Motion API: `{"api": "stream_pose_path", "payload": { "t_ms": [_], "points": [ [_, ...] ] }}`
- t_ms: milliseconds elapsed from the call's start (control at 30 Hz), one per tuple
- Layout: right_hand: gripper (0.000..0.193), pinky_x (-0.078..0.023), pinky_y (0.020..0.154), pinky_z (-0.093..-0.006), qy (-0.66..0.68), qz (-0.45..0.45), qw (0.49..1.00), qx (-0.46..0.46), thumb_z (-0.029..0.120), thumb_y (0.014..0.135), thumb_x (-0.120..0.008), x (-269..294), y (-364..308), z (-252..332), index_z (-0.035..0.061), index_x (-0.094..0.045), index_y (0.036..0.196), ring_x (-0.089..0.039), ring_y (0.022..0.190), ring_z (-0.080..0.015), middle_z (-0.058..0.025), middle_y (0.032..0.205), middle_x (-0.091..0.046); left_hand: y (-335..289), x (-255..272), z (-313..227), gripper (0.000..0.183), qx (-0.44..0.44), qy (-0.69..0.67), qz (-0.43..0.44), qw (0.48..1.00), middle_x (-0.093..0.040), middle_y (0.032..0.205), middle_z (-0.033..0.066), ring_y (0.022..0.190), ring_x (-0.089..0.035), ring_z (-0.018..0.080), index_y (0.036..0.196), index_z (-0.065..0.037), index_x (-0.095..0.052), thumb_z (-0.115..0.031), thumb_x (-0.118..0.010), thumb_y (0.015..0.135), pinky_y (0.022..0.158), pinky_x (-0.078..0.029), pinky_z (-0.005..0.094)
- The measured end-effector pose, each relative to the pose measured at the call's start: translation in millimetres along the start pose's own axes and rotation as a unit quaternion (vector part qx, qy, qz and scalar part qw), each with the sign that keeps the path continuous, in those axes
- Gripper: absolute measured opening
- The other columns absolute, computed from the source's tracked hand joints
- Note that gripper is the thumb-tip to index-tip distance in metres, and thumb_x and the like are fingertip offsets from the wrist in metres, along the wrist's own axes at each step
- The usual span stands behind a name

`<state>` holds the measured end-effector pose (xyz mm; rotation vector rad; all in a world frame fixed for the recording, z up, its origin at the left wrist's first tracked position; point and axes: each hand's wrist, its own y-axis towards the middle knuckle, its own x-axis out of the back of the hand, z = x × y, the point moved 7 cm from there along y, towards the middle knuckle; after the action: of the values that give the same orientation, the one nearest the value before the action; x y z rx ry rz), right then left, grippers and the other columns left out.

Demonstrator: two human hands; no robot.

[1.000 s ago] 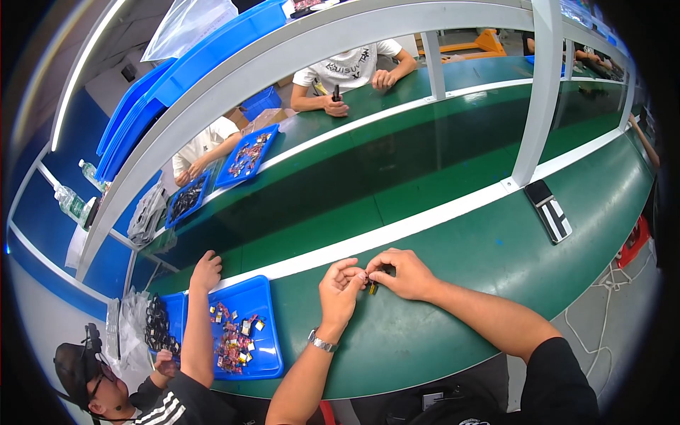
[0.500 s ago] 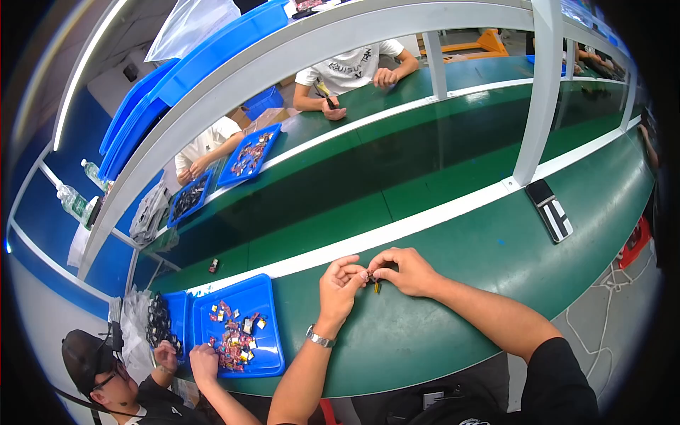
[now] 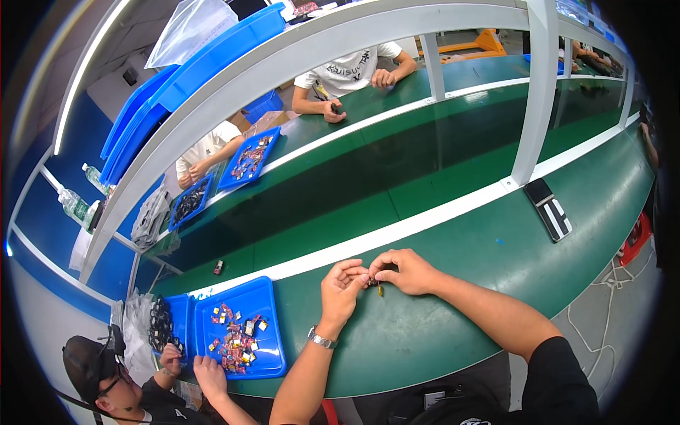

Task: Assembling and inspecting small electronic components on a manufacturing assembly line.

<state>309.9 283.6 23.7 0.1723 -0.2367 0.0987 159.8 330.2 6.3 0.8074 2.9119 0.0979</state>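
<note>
Above the green bench, my left hand [image 3: 341,295] and my right hand [image 3: 409,272] meet at their fingertips. Both are closed in a pinch on a small electronic part [image 3: 380,290], dark at the top with a yellow piece hanging below. Its finer details are too small to tell, and my fingertips cover some of it. To the left of my hands lies a blue tray [image 3: 271,354] holding a heap of small red, yellow and white parts [image 3: 237,346].
A co-worker's hand [image 3: 210,375] is at the tray's left edge, beside a second blue tray of black parts [image 3: 161,319]. A black-and-white phone-like object [image 3: 549,210] lies right. Beyond a white rail [image 3: 425,216] runs a green belt carrying a small part [image 3: 219,268]. People sit opposite.
My hands stay together on the part, with only a slight shift. The small part on the belt has moved a little right. The neighbouring co-worker's hands have shifted slightly.
</note>
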Motion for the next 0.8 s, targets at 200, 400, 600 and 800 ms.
{"api": "stream_pose_path", "payload": {
  "t_ms": [200, 400, 600, 800],
  "points": [
    [0.013, -0.052, 0.084, -0.0308, 0.001, 0.025, 1.0, 0.004, 0.005, 0.089, -0.066, -1, -1, -4, 0.0009, -0.067, 0.102, -0.067, 0.091, -0.0163, -0.0071, 0.095, -0.071, -1, -3, -6, 0.029, -0.02, 0.004, 0.002, 1.0, -0.066, 0.096, 0.0109, 0.082, -0.063, 0.0148, 0.115, 0.004, -0.056, 0.005, -0.066, 0.088, 0.074, -0.054, 0.027],
    [0.012, -0.052, 0.084, -0.0322, -0.023, -0.001, 1.0, 0.02, 0.007, 0.088, -0.068, 1, -3, 4, 0.0035, -0.069, 0.099, -0.066, 0.09, -0.0187, -0.0089, 0.094, -0.071, -2, 0, -9, 0.027, -0.049, -0.001, 0.014, 0.999, -0.066, 0.099, 0.0104, 0.088, -0.064, 0.0141, 0.116, 0.004, -0.058, 0.004, -0.065, 0.09, 0.075, -0.055, 0.0269],
    [0.012, -0.052, 0.083, -0.0325, -0.041, -0.033, 0.998, 0.041, 0.01, 0.088, -0.069, 2, -4, 7, 0.005, -0.071, 0.098, -0.065, 0.089, -0.0192, -0.0078, 0.094, -0.069, -2, 0, -10, 0.026, -0.067, 0.02, 0.001, 0.998, -0.065, 0.099, 0.0102, 0.089, -0.063, 0.0143, 0.116, 0.004, -0.058, 0.005, -0.064, 0.09, 0.076, -0.056, 0.0273],
    [0.012, -0.051, 0.082, -0.0319, -0.022, -0.033, 0.999, 0.02, 0.01, 0.089, -0.068, 1, -4, 5, 0.0045, -0.071, 0.099, -0.064, 0.088, -0.0186, -0.0075, 0.092, -0.068, -3, 0, -9, 0.026, -0.079, 0.043, -0.002, 0.996, -0.065, 0.099, 0.0101, 0.088, -0.063, 0.014, 0.115, 0.004, -0.058, 0.005, -0.064, 0.09, 0.076, -0.055, 0.0271]
  ]
}}
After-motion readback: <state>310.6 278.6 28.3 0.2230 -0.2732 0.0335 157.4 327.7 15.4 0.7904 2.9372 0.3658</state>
